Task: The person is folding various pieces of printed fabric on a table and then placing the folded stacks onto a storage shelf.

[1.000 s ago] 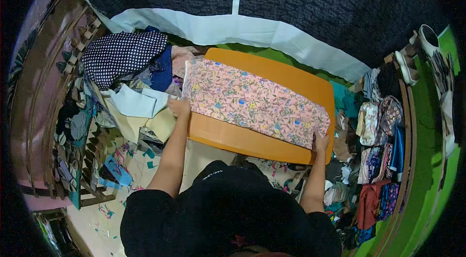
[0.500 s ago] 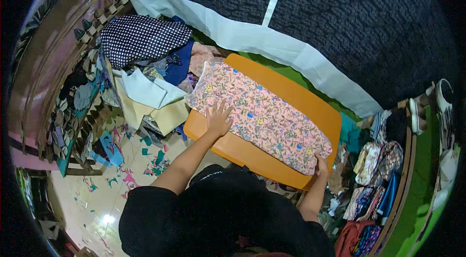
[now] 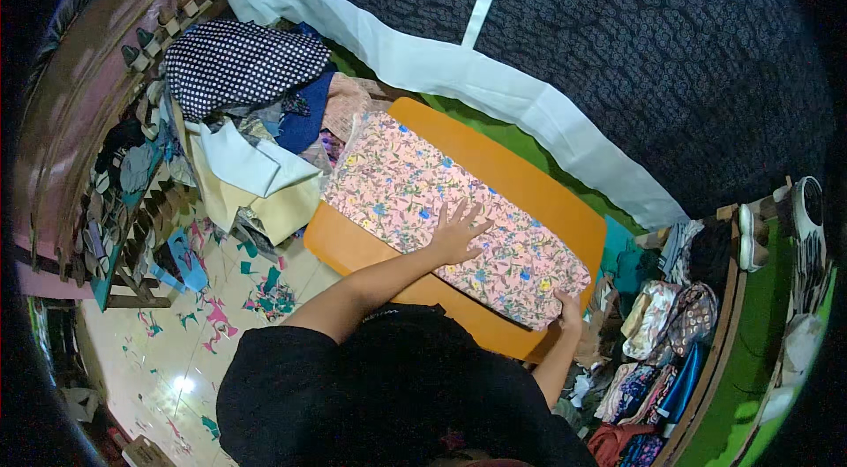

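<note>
A pink floral cloth, folded into a long strip, lies slantwise across an orange tabletop. My left hand rests flat on the middle of the cloth with its fingers spread. At the cloth's right end, my right hand grips the edge near the corner; part of its fingers is hidden. The cloth's left end reaches the table's left side, beside the fabric pile.
Left of the table is a heap of fabrics, with a black-and-white dotted cloth on top. Scraps litter the tiled floor. Folded cloths stand at the right by a wooden rack. A dark patterned curtain hangs behind.
My left hand has slid rightward along the cloth from its left end to its middle. My right hand stays at the right end. The whole view has shifted slightly.
</note>
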Motion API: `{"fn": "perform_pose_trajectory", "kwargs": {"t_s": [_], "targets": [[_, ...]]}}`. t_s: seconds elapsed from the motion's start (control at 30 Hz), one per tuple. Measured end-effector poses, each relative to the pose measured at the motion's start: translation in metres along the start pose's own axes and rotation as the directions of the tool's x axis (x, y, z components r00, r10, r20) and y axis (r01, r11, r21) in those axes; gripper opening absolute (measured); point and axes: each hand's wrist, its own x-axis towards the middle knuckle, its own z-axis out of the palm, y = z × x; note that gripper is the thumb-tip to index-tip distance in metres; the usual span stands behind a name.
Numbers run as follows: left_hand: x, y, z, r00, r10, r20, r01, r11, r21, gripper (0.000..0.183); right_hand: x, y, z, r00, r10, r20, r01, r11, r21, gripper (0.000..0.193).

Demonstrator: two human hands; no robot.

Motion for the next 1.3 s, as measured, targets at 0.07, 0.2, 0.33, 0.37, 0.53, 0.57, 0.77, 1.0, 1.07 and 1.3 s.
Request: {"fn": "perform_pose_trajectory", "kwargs": {"t_s": [0.07, 0.2, 0.33, 0.37, 0.53, 0.57, 0.77, 1.0, 1.07, 1.3], "targets": [[-0.002, -0.002, 0.000, 1.000, 0.006, 0.010, -0.006, 1.000, 0.029, 0.064, -0.019, -0.030, 0.010, 0.996, 0.092, 0.001, -0.092, 0.994, 0.054, 0.067], [-0.005, 0.000, 0.009, 0.991, 0.086, 0.099, -0.082, 0.996, -0.047, 0.066, -0.021, -0.039, -0.007, 0.991, -0.131, 0.012, 0.132, 0.981, -0.145, 0.061], [0.006, 0.018, 0.018, 0.962, 0.150, 0.226, -0.125, 0.985, -0.121, 0.069, 0.011, -0.035, -0.111, 0.966, -0.241, -0.091, 0.156, 0.828, -0.538, 0.047], [0.003, 0.015, 0.009, 0.976, 0.086, 0.198, -0.073, 0.995, -0.073, 0.069, 0.007, -0.051, -0.112, 0.960, -0.215, -0.179, 0.018, 0.685, -0.729, 0.043], [-0.024, -0.034, -0.025, 0.982, -0.142, 0.126, 0.128, 0.985, 0.112, 0.067, -0.034, -0.138, -0.058, 0.906, -0.277, -0.320, -0.121, 0.555, -0.823, 0.037], [-0.027, -0.040, -0.022, 0.983, -0.149, 0.103, 0.132, 0.979, 0.159, 0.066, -0.042, -0.143, -0.050, 0.912, -0.314, -0.264, -0.106, 0.442, -0.891, 0.036], [-0.020, -0.079, -0.031, 0.959, -0.157, 0.235, 0.275, 0.714, -0.644, 0.051, -0.116, -0.193, 0.192, 0.909, -0.384, 0.164, 0.310, 0.359, -0.880, 0.034], [-0.040, -0.125, -0.083, 0.808, -0.405, 0.429, 0.359, -0.240, -0.902, 0.062, -0.110, -0.108, 0.289, 0.679, -0.357, 0.642, 0.712, 0.535, -0.455, 0.055], [-0.041, -0.135, -0.072, 0.750, -0.449, 0.485, 0.458, -0.176, -0.871, 0.061, -0.101, -0.102, 0.278, 0.695, -0.456, 0.555, 0.705, 0.583, -0.404, 0.048], [-0.017, -0.119, -0.053, 0.838, -0.535, 0.105, 0.491, 0.657, -0.572, 0.045, -0.057, -0.075, 0.217, 0.740, -0.672, -0.030, 0.445, 0.523, -0.727, 0.047]]}}
